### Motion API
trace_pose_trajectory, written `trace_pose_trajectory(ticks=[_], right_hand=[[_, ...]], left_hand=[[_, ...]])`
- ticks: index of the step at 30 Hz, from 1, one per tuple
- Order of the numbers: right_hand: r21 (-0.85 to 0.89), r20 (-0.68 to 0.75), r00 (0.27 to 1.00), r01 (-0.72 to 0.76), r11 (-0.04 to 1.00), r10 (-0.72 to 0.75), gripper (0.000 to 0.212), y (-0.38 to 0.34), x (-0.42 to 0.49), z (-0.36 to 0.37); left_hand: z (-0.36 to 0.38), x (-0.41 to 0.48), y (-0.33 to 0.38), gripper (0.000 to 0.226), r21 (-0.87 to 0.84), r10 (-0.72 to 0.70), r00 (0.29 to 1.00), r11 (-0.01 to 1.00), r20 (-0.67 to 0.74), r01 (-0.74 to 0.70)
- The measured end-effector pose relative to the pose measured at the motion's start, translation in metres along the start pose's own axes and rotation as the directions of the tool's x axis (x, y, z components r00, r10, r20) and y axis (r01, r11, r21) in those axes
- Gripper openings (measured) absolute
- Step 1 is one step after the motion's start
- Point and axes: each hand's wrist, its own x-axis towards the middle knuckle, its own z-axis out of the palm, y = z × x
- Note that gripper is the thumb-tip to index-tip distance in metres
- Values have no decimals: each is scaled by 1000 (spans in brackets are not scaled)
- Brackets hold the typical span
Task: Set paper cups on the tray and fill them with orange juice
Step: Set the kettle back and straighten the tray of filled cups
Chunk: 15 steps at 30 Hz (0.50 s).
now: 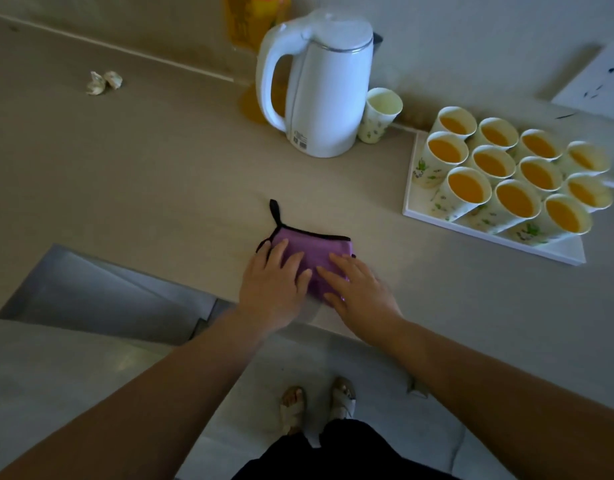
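Your L hand (274, 289) & R hand (362, 294) press flat on the purple cloth (310, 249), fingers straight, slightly spread (mid-counter). Paper cups (492, 161), full of juice, stand packed on the white tray (560, 253) to your right, well apart from the cloth.

Readable text: none; no word, brand or number can be made out.
Electric kettle (328, 88): a small printed label (299, 138) low on its white body, near the base, with a few lines of tiny grey print and two dark code-like squares; too small to read.
Yellow package (257, 19): just behind the kettle, against the wall; orange and red print, too blurred to read.
Single paper cup (374, 128): just right of the kettle; green leafy pattern, no legible lettering.
Filled paper cups (447, 202): further right of the kettle; same green pattern, nothing legible.
White wall plate (606, 84): far right of the kettle; a few dark marks, which may or may not be writing.
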Motion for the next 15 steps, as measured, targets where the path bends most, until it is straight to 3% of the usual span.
trace_pose_trajectory(ticks=[6, 15], right_hand=[[-137, 97, 993, 84, 987, -71, 49, 27, 43, -20], [-82, 171, 983, 88, 993, -73, 60, 50, 104, -36]], left_hand=[[-3, 35, -3, 59, 39, -55, 989, 998, 134, 50], [-19, 108, -13, 56, 28, -56, 996, 998, 67, 54]])
